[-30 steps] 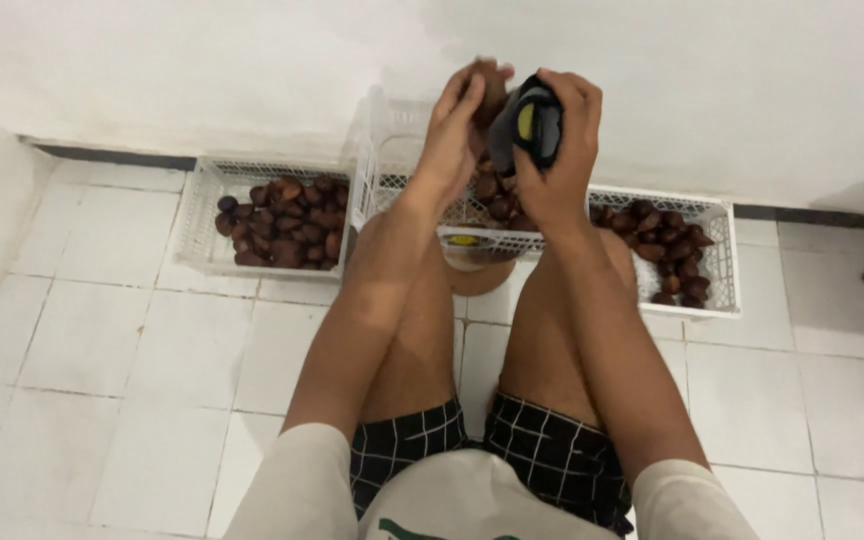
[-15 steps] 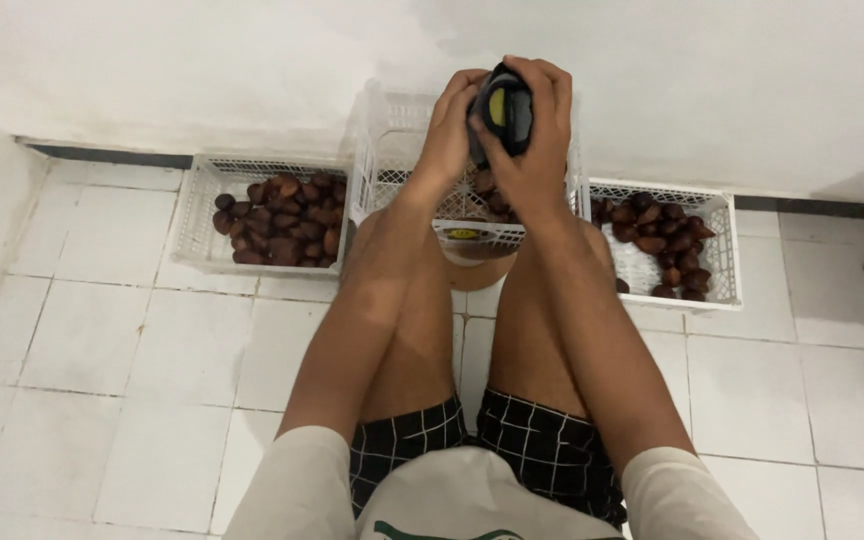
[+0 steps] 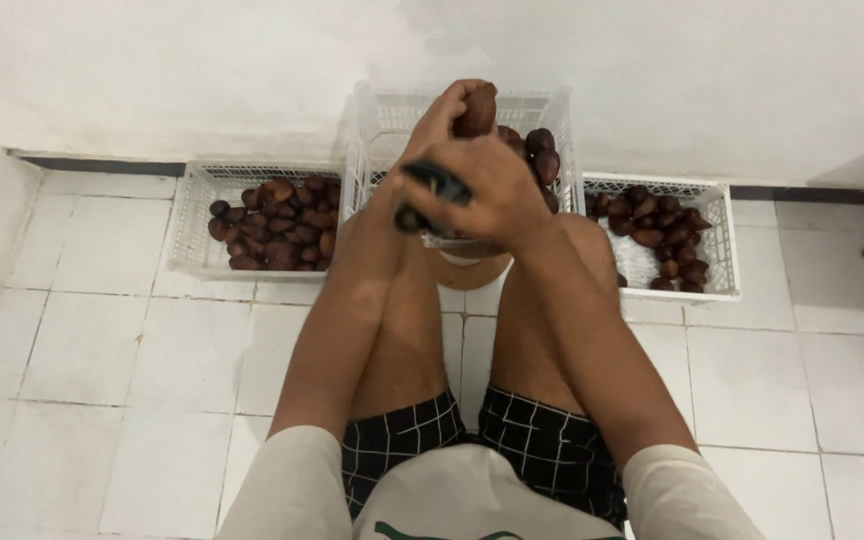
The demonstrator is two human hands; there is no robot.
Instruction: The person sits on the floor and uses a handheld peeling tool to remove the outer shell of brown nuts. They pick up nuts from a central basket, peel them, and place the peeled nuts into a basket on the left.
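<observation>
Three white slatted plastic crates (image 3: 252, 180) line the wall beyond the hands. The left hand (image 3: 437, 125) is closed around a brown scaly oval fruit (image 3: 476, 110), lifted higher than half a second ago. Just below it, the right hand (image 3: 482, 195) grips a dark tool with a yellow patch (image 3: 432, 190), now swung down off the fruit, likely between strokes

no packages, labels, signs, screens
</observation>
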